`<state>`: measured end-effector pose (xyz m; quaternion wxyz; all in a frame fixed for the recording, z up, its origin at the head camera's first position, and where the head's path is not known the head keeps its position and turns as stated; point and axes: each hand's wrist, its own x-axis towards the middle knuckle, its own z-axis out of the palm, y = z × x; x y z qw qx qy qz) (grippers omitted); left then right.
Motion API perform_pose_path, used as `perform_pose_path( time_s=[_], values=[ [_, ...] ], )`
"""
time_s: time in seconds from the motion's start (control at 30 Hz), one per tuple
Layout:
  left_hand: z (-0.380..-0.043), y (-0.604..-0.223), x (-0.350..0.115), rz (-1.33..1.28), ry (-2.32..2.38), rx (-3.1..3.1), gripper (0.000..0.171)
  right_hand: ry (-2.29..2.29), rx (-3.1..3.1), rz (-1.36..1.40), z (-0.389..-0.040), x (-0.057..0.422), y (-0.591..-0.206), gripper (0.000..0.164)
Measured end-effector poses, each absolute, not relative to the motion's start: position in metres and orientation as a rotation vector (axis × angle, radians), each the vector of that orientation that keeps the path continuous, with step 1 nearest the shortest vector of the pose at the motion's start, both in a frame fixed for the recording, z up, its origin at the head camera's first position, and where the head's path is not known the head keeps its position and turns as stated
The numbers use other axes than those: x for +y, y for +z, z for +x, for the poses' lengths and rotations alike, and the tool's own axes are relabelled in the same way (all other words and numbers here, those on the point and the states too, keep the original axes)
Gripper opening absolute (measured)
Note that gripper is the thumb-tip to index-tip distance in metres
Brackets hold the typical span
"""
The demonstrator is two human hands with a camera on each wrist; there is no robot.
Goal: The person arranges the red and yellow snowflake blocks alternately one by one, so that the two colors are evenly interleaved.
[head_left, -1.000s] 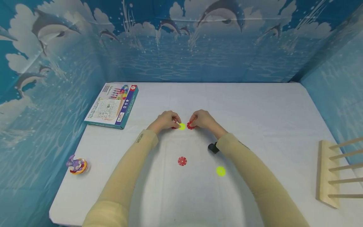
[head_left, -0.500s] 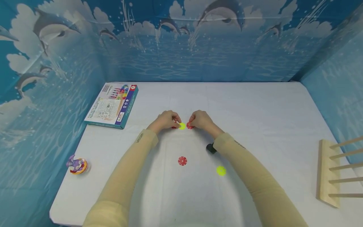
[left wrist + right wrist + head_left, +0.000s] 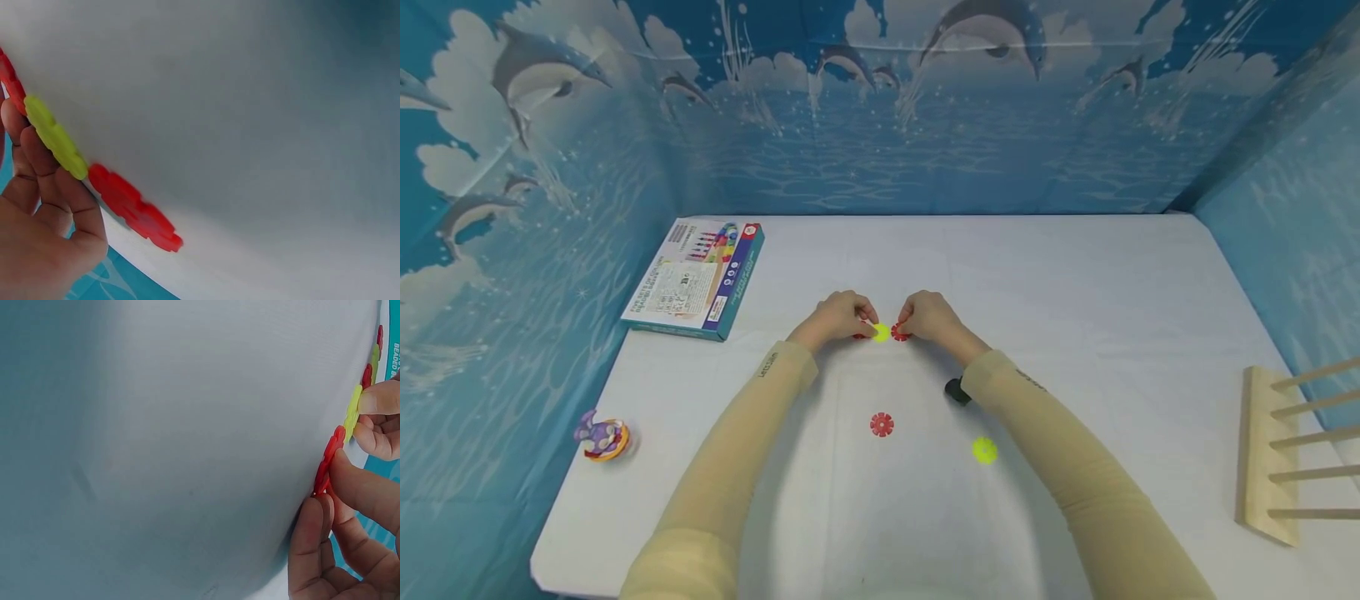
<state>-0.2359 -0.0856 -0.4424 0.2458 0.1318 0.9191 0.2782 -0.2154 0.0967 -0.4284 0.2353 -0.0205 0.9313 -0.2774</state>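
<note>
My left hand (image 3: 838, 318) pinches a yellow notched plastic disc (image 3: 881, 333) over the middle of the table. Close beside it, my right hand (image 3: 931, 317) holds a red notched disc (image 3: 329, 461) between thumb and fingers, its edge right at the yellow disc's edge. Another red disc (image 3: 860, 334) sits partly hidden behind the left fingers. In the right wrist view, a row of further red and yellow-green discs (image 3: 375, 362) runs on beyond the left hand. The left wrist view has the yellow disc with a red one at each end.
A loose red disc (image 3: 882, 425) and a loose yellow disc (image 3: 984, 451) lie nearer on the white table (image 3: 1075, 292). A boxed toy set (image 3: 696, 279) lies back left, a small purple toy (image 3: 602, 436) at the left edge. At right is a wooden pegged rack (image 3: 1270, 458).
My right hand has shifted slightly left with the red disc, bringing it closer to the yellow one. The left hand has stayed nearly still.
</note>
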Motion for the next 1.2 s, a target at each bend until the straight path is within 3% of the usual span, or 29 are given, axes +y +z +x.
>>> perform_pose_path(
  time_s=[0.37, 0.7, 1.2],
  values=[
    [-0.235, -0.437, -0.08, 0.414, 0.761, 2.502, 0.016, -0.765, 2.563, -0.052, -0.215, 0.098, -0.428, 0.01],
    [-0.234, -0.436, -0.061, 0.514, 0.745, 2.479, 0.016, -0.755, 2.604, -0.084, -0.214, 0.1, -0.426, 0.019],
    [-0.233, -0.438, -0.058, 0.445, 0.742, 2.482, 0.017, -0.899, 2.472, -0.067, -0.213, 0.119, -0.419, 0.021]
  ],
)
